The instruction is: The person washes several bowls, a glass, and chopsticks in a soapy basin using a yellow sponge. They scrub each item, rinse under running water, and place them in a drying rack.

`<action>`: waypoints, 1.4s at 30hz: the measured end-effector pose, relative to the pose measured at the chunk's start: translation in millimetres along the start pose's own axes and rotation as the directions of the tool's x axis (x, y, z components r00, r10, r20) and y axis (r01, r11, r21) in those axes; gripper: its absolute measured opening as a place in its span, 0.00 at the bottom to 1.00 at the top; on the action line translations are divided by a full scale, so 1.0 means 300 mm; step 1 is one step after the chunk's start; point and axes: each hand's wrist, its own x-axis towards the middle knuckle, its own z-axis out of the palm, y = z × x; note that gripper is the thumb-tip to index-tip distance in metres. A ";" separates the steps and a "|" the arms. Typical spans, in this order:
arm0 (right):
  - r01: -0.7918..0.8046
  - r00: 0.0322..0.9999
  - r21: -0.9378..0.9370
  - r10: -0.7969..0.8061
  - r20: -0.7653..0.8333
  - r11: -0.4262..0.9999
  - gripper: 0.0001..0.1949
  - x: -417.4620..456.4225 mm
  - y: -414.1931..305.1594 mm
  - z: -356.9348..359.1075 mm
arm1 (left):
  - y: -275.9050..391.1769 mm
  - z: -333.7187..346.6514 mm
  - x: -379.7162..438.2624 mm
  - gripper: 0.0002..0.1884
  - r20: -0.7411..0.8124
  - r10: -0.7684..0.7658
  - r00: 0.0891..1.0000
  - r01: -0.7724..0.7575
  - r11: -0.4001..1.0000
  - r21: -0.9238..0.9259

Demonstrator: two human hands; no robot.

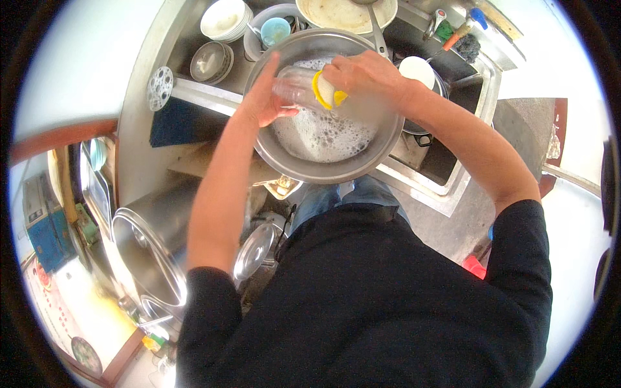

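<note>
A wide metal basin (335, 169) with sudsy water (315, 138) lies before me, in front of the sink. Over the suds, my left hand (267, 99) holds a clear, see-through container (298, 87), tilted on its side. My right hand (354, 72) grips a yellow and white sponge or cloth (324, 89) at the container's right end; the fingers are partly hidden, and the area below the wrist is blurred.
Stacked white bowls (225, 20), patterned bowls (211, 63) and a grey tub (252, 41) with a light blue bowl (275, 32) stand behind the basin. A large pan (330, 14) with a ladle (377, 29) is beyond. Right are a faucet (435, 24) and white bowl (417, 72).
</note>
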 end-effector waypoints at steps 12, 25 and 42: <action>-0.704 0.660 0.700 0.476 0.581 0.121 0.29 -0.010 -0.057 0.076 | -0.023 0.078 -0.071 0.36 0.205 0.704 0.680 -0.703 0.546 0.456; -0.681 0.707 0.619 0.570 0.418 0.391 0.25 -0.022 0.004 0.241 | 0.006 -0.006 -0.168 0.35 0.041 0.459 0.888 -0.429 0.792 0.434; -0.331 0.599 0.824 0.572 0.560 -0.461 0.12 -0.055 0.012 0.324 | -0.097 -0.036 -0.086 0.39 -0.301 0.403 0.865 -0.345 0.910 0.229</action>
